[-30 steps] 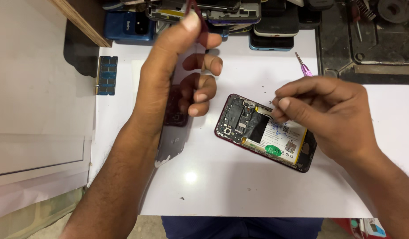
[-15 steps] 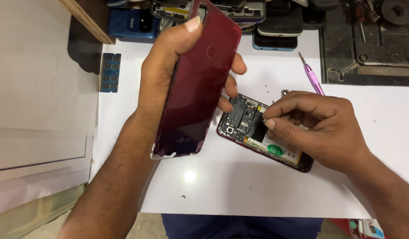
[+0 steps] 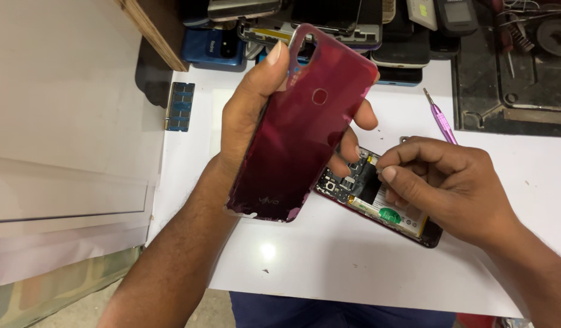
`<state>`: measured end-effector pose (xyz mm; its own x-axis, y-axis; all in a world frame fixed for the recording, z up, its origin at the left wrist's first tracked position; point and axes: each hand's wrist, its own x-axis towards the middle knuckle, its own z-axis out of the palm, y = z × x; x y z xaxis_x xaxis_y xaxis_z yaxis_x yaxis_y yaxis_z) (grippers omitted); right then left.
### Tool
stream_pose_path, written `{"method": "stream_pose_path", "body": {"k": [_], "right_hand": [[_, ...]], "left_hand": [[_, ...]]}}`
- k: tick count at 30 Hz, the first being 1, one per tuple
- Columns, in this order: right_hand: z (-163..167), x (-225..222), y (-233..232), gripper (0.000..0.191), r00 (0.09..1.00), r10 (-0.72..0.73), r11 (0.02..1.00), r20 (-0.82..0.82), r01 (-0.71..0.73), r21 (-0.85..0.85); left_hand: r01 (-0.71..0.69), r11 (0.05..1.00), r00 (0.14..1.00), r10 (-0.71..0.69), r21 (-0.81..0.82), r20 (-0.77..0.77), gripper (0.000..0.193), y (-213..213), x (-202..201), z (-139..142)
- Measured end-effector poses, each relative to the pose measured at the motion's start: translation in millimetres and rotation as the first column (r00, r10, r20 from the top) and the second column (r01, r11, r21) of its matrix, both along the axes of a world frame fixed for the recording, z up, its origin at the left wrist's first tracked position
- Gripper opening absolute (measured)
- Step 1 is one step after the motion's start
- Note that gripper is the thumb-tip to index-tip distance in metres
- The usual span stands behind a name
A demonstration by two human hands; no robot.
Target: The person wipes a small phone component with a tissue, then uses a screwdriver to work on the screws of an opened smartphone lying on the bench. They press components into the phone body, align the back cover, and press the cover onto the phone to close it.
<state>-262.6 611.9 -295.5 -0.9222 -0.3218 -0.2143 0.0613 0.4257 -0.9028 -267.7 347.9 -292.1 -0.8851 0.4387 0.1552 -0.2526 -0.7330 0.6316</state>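
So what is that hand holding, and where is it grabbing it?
The left hand holds the red phone back cover by its long edges.

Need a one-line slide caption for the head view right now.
Left hand holds a red phone back cover while right hand works on the opened phone on the white table.

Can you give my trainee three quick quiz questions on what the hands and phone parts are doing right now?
1. True or false: the left hand holds the red back cover clear of the table.
2. What lies under the right hand?
3. Where is the purple screwdriver: A in a hand, B on the white table?

Key: 1 true. 2 the opened phone, with its battery showing. 3 B.
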Motion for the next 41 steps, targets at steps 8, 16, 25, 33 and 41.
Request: {"method": "stream_pose_path", "body": {"k": [8, 16, 25, 33, 41], "right_hand": [[-1, 0, 4, 0.017, 0.997, -0.041, 0.999, 0.06, 0.039, 0.029], [3, 0, 6, 0.017, 0.998, -0.013, 0.999, 0.068, 0.015, -0.033], [13, -3, -6, 0.016, 0.981, 0.181, 0.976, -0.071, -0.17, 0.134], [19, -10, -36, 0.016, 0.886, 0.455, 0.799, -0.087, -0.363, 0.48], [21, -10, -49, 0.014, 0.892, 0.45, 0.754, -0.035, -0.359, 0.551]], "left_hand": [[0.009, 1.0, 0.999, -0.008, 0.02, -0.039, 0.083, 0, -1, -3], [-0.071, 0.995, 0.993, 0.063, -0.076, -0.101, 0.084, 1, 0, 4], [-0.092, 0.994, 0.983, 0.082, -0.06, -0.162, 0.074, -8, -4, -5], [-0.005, 1.0, 0.981, 0.01, 0.027, -0.193, 0.072, -15, -17, -25], [-0.121, 0.989, 0.909, 0.075, -0.088, -0.41, 0.07, -7, -22, -34]]}}
